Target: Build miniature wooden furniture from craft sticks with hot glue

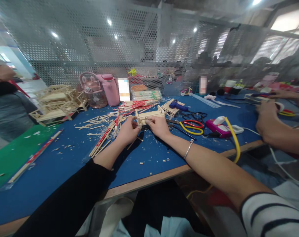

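Observation:
Both my hands hold a small frame of pale wooden sticks [151,116] just above the blue tabletop. My left hand [128,131] grips its left end, thumb and fingers closed on the upright sticks. Along its near side, my right hand [159,126] pinches the frame; the fingertips are partly hidden. Loose wooden sticks [96,122] and red-wrapped stick packs [102,142] lie to the left of my left hand. Behind my right hand, a blue glue gun [179,106] rests by another stick piece [169,110]. Scissors with red and yellow handles [192,126] lie to the right.
Finished-looking stick structures [57,103] stand at the back left, near a pink bottle [110,89] and a clear jug [95,93]. A purple power strip [218,127] with a yellow cable sits right. A co-worker's hands [268,113] are at the far right. The wooden table edge [149,181] is nearest me.

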`<state>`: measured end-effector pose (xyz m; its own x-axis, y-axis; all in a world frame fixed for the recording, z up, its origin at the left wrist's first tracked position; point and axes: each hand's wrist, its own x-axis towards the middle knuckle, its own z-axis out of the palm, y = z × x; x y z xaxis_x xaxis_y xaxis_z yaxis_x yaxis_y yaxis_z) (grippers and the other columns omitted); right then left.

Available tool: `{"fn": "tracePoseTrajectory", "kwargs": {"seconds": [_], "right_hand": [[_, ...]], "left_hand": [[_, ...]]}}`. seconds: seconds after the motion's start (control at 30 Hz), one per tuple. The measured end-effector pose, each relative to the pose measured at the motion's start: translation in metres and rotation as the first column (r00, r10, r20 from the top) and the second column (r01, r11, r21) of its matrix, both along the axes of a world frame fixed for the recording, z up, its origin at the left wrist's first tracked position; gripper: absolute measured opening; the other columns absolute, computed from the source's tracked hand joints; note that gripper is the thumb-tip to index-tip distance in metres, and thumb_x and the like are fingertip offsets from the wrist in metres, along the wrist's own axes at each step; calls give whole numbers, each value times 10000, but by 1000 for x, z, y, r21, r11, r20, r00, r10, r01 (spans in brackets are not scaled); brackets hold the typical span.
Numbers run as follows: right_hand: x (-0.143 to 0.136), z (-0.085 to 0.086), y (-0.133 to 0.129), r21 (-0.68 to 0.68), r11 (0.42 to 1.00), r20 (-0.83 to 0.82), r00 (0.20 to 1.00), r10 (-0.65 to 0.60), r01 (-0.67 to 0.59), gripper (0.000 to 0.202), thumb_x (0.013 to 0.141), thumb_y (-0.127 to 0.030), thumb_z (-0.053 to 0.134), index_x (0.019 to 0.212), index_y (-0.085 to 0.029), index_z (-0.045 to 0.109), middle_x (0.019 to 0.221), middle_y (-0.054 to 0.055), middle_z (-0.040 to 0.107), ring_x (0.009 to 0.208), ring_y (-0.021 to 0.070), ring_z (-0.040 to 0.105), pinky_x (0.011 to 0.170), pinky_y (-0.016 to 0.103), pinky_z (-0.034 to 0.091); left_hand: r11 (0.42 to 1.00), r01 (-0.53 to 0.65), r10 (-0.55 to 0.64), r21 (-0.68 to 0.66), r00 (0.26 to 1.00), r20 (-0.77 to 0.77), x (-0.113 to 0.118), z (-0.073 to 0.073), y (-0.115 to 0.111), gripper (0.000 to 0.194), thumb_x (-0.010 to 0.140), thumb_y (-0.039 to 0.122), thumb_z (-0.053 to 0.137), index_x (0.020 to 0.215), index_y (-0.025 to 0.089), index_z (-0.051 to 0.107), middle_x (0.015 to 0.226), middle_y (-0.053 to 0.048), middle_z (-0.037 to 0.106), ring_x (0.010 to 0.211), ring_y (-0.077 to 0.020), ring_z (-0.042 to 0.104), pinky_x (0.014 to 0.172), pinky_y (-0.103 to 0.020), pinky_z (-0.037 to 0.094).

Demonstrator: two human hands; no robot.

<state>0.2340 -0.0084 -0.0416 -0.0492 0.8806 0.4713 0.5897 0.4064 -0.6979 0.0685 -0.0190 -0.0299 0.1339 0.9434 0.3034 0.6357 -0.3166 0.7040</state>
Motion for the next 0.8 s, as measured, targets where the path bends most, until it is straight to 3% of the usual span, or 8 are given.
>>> {"fn": "tracePoseTrajectory", "kwargs": {"seconds": [0.2, 0.3, 0.4, 0.53, 0.67, 0.8], "right_hand": [[0, 1, -1, -12, 1000, -23, 1000, -6, 6, 229, 818, -340, 555, 929, -235, 725, 893, 18, 724, 836, 162, 636, 801, 262, 452], [0, 1, -1, -19, 1000, -28, 1000, -5, 4, 229, 820, -344, 553, 922, -233, 724, 892, 19, 724, 838, 162, 635, 804, 261, 450], [-1, 1, 0, -18, 1000, -26, 1000, -7, 7, 236, 823, -349, 543, 913, -224, 721, 873, 22, 723, 818, 157, 634, 781, 254, 450], [-1, 1, 0, -23, 1000, -14, 1000, -14, 13, 235, 816, -360, 548, 881, -214, 720, 815, 16, 717, 751, 144, 621, 740, 237, 445], [-1, 3, 0, -34, 999, 6, 1000, -27, 28, 230, 818, -348, 542, 876, -214, 719, 797, 10, 712, 726, 136, 606, 717, 226, 438], [-1, 4, -1, -34, 999, 18, 999, -26, 27, 245, 828, -326, 519, 920, -220, 720, 827, 16, 715, 741, 143, 607, 709, 230, 434]], "left_hand": [[1000, 8, -8, -19, 1000, -13, 2, 4, -2, 465, 717, 218, 547, 1173, 165, 468, 902, -51, 641, 772, -166, 613, 717, -297, 470], [998, -67, 67, 14, 996, -60, 3, 5, -5, 461, 707, 210, 543, 1161, 159, 482, 899, -54, 627, 762, -171, 597, 721, -313, 468], [969, -152, 174, 193, 980, -101, 2, 9, -8, 445, 688, 200, 545, 1127, 137, 517, 978, -94, 598, 865, -209, 577, 780, -349, 468], [916, -47, 86, 398, 993, -79, 5, 30, -6, 409, 710, 152, 489, 1112, 169, 560, 1128, -91, 584, 1052, -223, 532, 892, -349, 439], [956, 57, -49, 288, 998, -36, 14, 50, 9, 445, 743, 149, 458, 1184, 169, 518, 961, -56, 672, 861, -185, 601, 830, -342, 458], [977, 121, -125, 174, 992, 12, 18, 48, 23, 448, 760, 179, 460, 1205, 140, 493, 860, -69, 688, 778, -181, 626, 731, -315, 479]]}}
